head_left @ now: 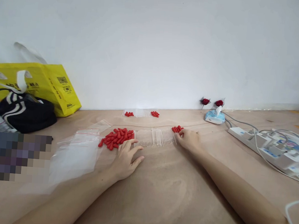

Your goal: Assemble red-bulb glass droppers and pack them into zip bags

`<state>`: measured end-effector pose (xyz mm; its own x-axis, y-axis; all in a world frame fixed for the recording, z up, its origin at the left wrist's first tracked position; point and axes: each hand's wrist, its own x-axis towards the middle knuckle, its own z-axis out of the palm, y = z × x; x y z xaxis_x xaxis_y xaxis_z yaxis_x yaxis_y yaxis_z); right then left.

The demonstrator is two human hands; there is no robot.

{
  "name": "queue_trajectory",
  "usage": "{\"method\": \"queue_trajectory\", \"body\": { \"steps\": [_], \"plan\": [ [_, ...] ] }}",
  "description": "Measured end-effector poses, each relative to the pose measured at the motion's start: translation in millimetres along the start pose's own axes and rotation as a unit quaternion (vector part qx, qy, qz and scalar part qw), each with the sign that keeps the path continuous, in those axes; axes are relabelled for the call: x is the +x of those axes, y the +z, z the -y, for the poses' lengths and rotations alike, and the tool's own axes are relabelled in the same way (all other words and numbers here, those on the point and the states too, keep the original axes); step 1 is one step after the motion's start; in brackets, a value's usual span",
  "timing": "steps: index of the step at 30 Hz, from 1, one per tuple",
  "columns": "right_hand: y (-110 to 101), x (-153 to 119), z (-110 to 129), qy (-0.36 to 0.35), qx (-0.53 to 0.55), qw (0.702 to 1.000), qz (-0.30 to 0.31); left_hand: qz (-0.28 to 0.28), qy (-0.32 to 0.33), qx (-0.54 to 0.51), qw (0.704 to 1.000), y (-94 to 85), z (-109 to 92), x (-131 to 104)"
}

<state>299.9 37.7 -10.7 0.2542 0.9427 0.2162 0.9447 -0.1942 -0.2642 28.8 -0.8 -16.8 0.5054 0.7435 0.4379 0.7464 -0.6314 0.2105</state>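
Note:
My left hand [128, 158] is open, fingers spread, its fingertips at the edge of a heap of small red rubber bulbs [119, 136] and the left end of a row of thin clear tubes [152, 137]. The tubes lie side by side on the table. At the row's right end, my right hand [190, 139] has its fingers closed together, close against a smaller group of red bulbs [177, 128]. Whatever is between those fingertips is too small to make out.
Clear zip bags [77, 151] lie left of the heap. Against the wall, another clear bag [142, 112] has red bulbs at both ends. A yellow bag [60, 87] and black pouch [27, 112] stand left. Tissues [214, 117] and power strips [268, 149] with cables lie right.

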Motion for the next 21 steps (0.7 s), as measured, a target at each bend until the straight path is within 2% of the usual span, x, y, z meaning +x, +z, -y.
{"method": "queue_trajectory", "body": {
  "steps": [4, 7, 14, 21],
  "plan": [
    [3, 3, 13, 0.003, -0.026, 0.998, 0.063, -0.011, -0.019, 0.025, 0.999, 0.4, -3, -1],
    [4, 9, 17, 0.022, -0.029, 0.996, 0.08, -0.032, -0.058, 0.056, 0.996, -2.1, -1, 0],
    [6, 20, 17, 0.029, -0.024, 0.995, 0.095, -0.072, -0.16, 0.135, 0.975, -14.0, 26, 26],
    [8, 22, 19, 0.034, -0.013, 0.994, 0.103, -0.035, -0.15, 0.186, 0.97, -11.1, 26, 43]
  ]
}}
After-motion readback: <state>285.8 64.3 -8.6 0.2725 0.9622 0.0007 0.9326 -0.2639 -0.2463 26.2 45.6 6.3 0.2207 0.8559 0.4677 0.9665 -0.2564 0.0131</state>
